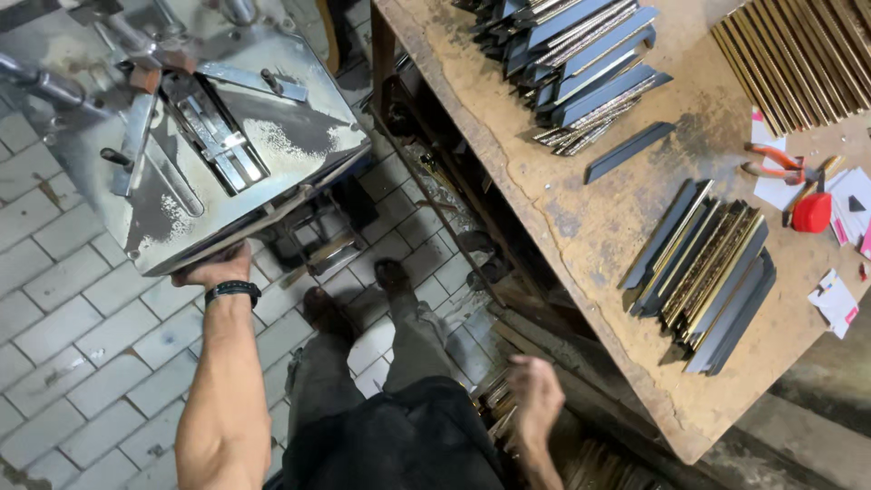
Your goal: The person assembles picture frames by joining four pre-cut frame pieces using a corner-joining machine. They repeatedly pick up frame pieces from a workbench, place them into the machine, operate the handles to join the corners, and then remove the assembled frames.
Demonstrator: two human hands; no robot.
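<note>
My left hand [216, 269], with a black band on the wrist, grips the near edge of a grey metal machine table [272, 136] that carries clamps and rails and a dusting of white powder. My right hand [535, 395] hangs low beside the wooden workbench [599, 236], blurred, fingers curled over a bundle of gold-coloured moulding strips [494, 408] standing below the bench. Whether it actually holds any strip is unclear. My legs and dark shoes show between the two.
On the bench lie stacks of cut frame pieces, dark blue and gold: one pile [708, 272] near the front, another [581, 63] at the back, long gold strips [798, 54] at right. Orange-handled pliers [771, 163], a red cap [812, 213], paper scraps. Pale brick floor [73, 345].
</note>
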